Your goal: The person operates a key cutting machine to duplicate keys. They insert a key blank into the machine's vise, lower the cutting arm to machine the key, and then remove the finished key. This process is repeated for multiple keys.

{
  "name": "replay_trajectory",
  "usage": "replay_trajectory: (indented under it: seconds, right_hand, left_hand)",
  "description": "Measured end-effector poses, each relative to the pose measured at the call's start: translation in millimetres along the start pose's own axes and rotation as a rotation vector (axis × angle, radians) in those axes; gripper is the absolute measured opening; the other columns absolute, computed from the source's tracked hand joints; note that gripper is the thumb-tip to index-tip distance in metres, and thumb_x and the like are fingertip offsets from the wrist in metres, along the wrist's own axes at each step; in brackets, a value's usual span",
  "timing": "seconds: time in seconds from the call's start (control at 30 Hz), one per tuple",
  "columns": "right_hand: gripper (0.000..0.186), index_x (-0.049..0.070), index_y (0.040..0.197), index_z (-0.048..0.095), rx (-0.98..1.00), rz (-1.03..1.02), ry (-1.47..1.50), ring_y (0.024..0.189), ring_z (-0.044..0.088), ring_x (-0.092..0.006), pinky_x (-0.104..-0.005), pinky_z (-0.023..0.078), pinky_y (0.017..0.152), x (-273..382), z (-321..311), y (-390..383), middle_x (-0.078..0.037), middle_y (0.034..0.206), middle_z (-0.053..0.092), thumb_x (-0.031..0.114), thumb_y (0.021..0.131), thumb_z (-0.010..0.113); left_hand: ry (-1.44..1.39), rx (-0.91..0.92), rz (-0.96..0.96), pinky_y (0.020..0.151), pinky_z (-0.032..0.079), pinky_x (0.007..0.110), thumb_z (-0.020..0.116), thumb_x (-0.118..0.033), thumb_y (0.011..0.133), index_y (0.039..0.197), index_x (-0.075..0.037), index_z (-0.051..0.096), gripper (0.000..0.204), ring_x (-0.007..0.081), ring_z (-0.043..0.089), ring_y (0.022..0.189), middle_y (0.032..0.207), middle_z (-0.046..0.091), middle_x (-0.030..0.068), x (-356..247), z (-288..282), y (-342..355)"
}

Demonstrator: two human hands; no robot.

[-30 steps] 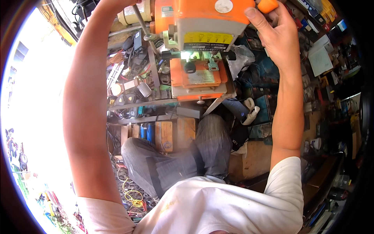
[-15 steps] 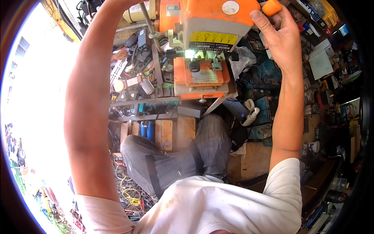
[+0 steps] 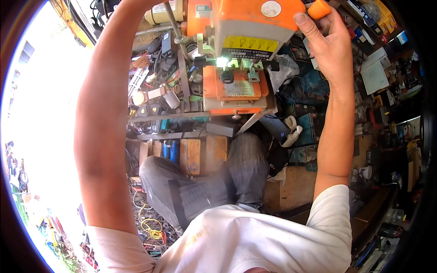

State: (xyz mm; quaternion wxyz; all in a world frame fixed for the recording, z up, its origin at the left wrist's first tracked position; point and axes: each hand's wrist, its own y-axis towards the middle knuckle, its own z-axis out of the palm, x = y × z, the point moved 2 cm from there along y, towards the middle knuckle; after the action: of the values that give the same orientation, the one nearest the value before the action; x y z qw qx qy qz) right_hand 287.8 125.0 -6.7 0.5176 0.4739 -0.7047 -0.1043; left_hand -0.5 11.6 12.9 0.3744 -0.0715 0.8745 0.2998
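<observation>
Right hand (image 3: 329,43) half-curled at the orange knob (image 3: 319,8); left hand (image 3: 146,2) cropped; both grips unclear; the black-headed key (image 3: 226,77), if loosely clamped, could slip and be miscut.

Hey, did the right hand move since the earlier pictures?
No, not that I can see. The right hand still has its thumb by the upper right edge of the orange machine; both shifted slightly together in the picture.
</observation>
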Motion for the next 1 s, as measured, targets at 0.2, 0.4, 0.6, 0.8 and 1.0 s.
replay_trajectory:
  seconds: [0.2, 0.4, 0.6, 0.8, 1.0]
  right_hand:
    - [0.055, -0.001, 0.124, 0.057, 0.082, 0.014, 0.108, 0.072, 0.051, -0.0070, -0.0259, 0.043, 0.062, -10.4, -0.2, 9.0, -0.001, 0.093, 0.059, 0.039, 0.094, 0.079]
    - [0.066, -0.002, 0.133, 0.056, 0.216, 0.189, 0.122, 0.077, 0.057, -0.0089, -0.0268, 0.047, 0.066, -0.5, -5.5, 12.0, -0.007, 0.105, 0.065, 0.043, 0.092, 0.080]
    - [0.057, -0.001, 0.127, 0.060, 0.216, 0.066, 0.156, 0.090, 0.062, -0.0135, -0.0314, 0.052, 0.079, -3.6, -2.1, 12.0, -0.005, 0.108, 0.067, 0.035, 0.090, 0.083]
    - [0.051, 0.000, 0.122, 0.062, 0.165, 0.047, 0.162, 0.090, 0.062, -0.0128, -0.0304, 0.052, 0.079, 2.4, 3.2, 8.3, -0.004, 0.105, 0.067, 0.033, 0.090, 0.084]
    - [0.050, 0.000, 0.120, 0.062, 0.150, 0.061, 0.154, 0.089, 0.063, -0.0119, -0.0296, 0.052, 0.079, 4.3, 2.4, 5.3, -0.003, 0.102, 0.068, 0.033, 0.090, 0.084]
  left_hand:
    - [0.032, -0.015, 0.009, 0.047, 0.040, 0.026, 0.083, -0.041, 0.087, 0.111, -0.004, 0.079, 0.044, 0.0059, 0.045, 0.050, 0.066, 0.064, -0.0018, 0.0, -2.5, -2.2]
    - [0.050, -0.032, 0.001, 0.050, 0.042, 0.027, 0.083, -0.040, 0.087, 0.113, -0.005, 0.078, 0.044, 0.0068, 0.047, 0.053, 0.070, 0.066, -0.0011, -6.1, 1.7, -8.5]
    - [0.048, -0.025, -0.001, 0.050, 0.043, 0.027, 0.083, -0.040, 0.086, 0.114, -0.004, 0.077, 0.046, 0.0070, 0.047, 0.053, 0.072, 0.067, -0.0009, -4.2, 0.7, -5.3]
    - [0.040, -0.026, 0.000, 0.050, 0.043, 0.026, 0.084, -0.041, 0.086, 0.113, -0.002, 0.077, 0.048, 0.0069, 0.048, 0.054, 0.071, 0.066, -0.0008, -0.1, -1.7, -4.1]
    - [0.059, -0.021, 0.023, 0.048, 0.041, 0.026, 0.084, -0.040, 0.086, 0.113, -0.001, 0.077, 0.048, 0.0068, 0.047, 0.051, 0.070, 0.066, 0.0000, -2.9, -1.5, -3.1]
